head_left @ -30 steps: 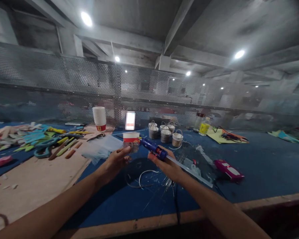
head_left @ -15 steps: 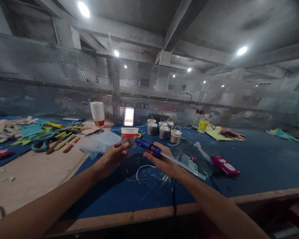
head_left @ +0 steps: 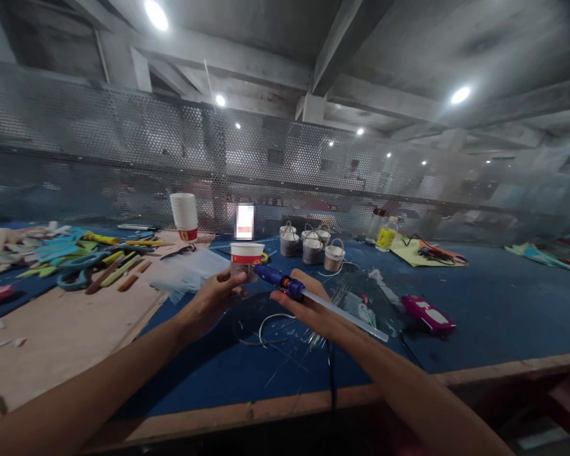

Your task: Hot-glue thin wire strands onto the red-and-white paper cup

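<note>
My left hand (head_left: 218, 291) is closed around the lower part of a white and red paper cup (head_left: 247, 254), which it holds upright above the blue table. A blue hot glue gun (head_left: 278, 278) is gripped in my right hand (head_left: 313, 307), with a long clear glue stick (head_left: 346, 314) sticking out of its back end. The gun's nozzle points left at the side of the cup; whether it touches cannot be made out. Behind the hands stand several small wrapped buckets with wire handles (head_left: 312, 249).
A stack of paper cups (head_left: 184, 216) stands at the back left. Scissors (head_left: 73, 276) and foam pieces lie on the left. Thin wires (head_left: 316, 335) and a white cord are under my right hand. On the right are a magenta device (head_left: 427, 315) and a yellow-labelled bottle (head_left: 387, 235).
The glue gun's nozzle end has shifted very slightly left against the cup. Both hands keep nearly the same place and grip; the whole view has moved a little.
</note>
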Motion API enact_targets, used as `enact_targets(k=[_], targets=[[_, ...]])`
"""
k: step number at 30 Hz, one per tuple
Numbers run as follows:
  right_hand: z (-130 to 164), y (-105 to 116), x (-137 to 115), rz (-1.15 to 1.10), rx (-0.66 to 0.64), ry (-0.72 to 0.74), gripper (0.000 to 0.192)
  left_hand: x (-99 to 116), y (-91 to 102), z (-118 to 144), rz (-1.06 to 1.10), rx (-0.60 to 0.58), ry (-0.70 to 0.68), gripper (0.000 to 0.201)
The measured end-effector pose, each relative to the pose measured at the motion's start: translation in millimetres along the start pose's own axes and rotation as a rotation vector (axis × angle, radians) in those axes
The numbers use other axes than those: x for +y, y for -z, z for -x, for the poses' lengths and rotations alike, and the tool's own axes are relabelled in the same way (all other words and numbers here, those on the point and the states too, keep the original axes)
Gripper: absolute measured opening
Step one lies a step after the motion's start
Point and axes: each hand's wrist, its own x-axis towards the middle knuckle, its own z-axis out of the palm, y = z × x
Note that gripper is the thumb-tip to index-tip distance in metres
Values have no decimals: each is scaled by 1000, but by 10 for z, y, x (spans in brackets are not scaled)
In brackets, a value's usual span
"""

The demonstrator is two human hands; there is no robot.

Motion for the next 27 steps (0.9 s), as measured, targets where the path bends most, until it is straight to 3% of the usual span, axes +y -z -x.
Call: enact_targets(k=[17, 27], targets=[[21, -14, 94, 25, 20, 34, 42, 37, -44, 40, -45, -3, -12, 45], [26, -20, 116, -5, 19, 50, 41, 10, -1, 15, -47, 0, 4, 40]])
